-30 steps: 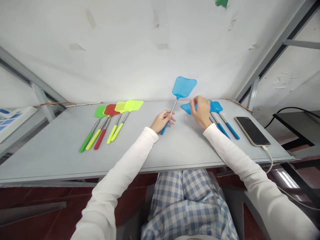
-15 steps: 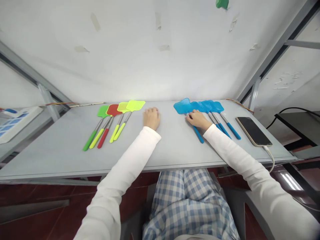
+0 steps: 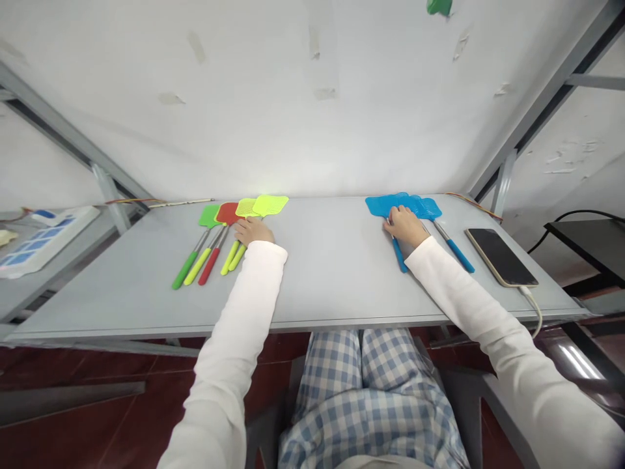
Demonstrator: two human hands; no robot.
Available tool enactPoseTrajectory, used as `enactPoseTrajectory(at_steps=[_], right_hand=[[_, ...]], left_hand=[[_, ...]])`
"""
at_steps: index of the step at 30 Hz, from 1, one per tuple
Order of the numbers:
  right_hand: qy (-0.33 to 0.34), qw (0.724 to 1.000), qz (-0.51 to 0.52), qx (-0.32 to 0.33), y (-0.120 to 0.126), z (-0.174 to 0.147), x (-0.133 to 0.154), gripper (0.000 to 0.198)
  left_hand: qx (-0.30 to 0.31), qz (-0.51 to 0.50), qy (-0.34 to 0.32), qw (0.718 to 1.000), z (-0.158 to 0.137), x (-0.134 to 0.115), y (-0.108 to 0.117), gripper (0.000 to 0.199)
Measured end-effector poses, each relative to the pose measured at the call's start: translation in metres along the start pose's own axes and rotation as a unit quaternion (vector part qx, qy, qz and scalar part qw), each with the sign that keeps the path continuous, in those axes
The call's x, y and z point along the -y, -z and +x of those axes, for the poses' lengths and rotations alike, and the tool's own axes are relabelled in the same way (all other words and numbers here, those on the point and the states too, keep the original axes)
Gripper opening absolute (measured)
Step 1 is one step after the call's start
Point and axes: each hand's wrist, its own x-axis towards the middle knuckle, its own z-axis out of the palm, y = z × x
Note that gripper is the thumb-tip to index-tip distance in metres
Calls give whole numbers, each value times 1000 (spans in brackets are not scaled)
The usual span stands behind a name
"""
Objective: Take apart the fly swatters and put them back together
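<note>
On the left half of the grey table, my left hand (image 3: pixel 254 232) covers the metal shafts of two yellow fly swatters (image 3: pixel 270 204), its fingers curled over them. A red fly swatter (image 3: pixel 209 264) and a green fly swatter (image 3: pixel 186 266) lie just left of it, with another yellow-green handle (image 3: pixel 197 266) between them. Over on the right, my right hand (image 3: pixel 407 225) is closed around the shaft of a blue fly swatter (image 3: pixel 399 255). Several blue heads overlap behind that hand, and some of their handles are hidden beneath it. The rightmost blue fly swatter (image 3: pixel 459 253) shows its whole handle.
A phone (image 3: pixel 502 257) with a white charging cable (image 3: pixel 536 312) lies near the table's right end. Past the left end sits a white and blue object (image 3: pixel 43 241). The white wall (image 3: pixel 312 143) rises behind the table (image 3: pixel 322 280), and metal frame bars slant up at both sides.
My left hand has moved left onto the yellow fly swatters. My right hand has shifted right, bringing the blue fly swatter against the other blue ones. The view has tilted slightly.
</note>
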Motion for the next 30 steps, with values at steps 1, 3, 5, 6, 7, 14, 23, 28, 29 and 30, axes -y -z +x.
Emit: enactPoseTrajectory(at_steps=[1,3,5,6,7,14,23,28,29,30], right_hand=[[-5,1000,-1,17,3,-1,-1,29],[-12,998,-3,57,8,-5,-2,29],[-12,997,-12,80,13,-8,-4,28],[-11,997,-20,75,14,-9,-3,29],[-6,998,-27,57,17,-10,-2,30],[216,957,62,-185,28,-19,41,39],[268,948,27,-171,14,-22,53,34],[265,948,-2,-176,15,-23,56,32],[259,950,-5,-175,17,-22,54,32],[250,953,-7,-173,18,-20,51,31]], left_hand=[[13,3,-5,1000,1,0,0,33],[39,8,-23,999,3,0,-1,30],[61,1,-66,996,3,-4,-3,28],[69,-12,-100,992,1,-7,-4,27],[77,-31,-140,987,-1,-10,-6,27],[98,-193,-436,874,-49,-44,-9,27],[46,-192,-562,803,-77,-58,-2,36],[37,-110,-560,821,-77,-63,-2,41],[30,-99,-564,819,-75,-64,-1,42],[21,-91,-567,818,-73,-65,1,43]])
